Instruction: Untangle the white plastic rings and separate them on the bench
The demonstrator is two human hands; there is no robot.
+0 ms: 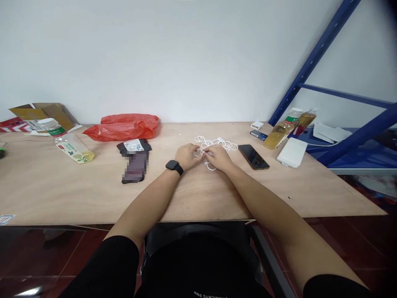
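Left hand (186, 157) and right hand (219, 157) nearly meet, fingers narrowed — whether they're gripping anything, I can't tell — with thin white plastic-looking rings (230, 146) heaped just beyond; a light, steady pinch should suit.

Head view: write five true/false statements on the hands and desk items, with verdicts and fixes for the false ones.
1. The left hand and right hand are close together at the white loops. True.
2. A watch is on the right wrist. False: the black watch is on the left wrist.
3. The phone lies to the right of the right hand. True.
4. A blue plastic bag lies by the wall. False: the bag is red.
5. The white case lies right of the phone. True.
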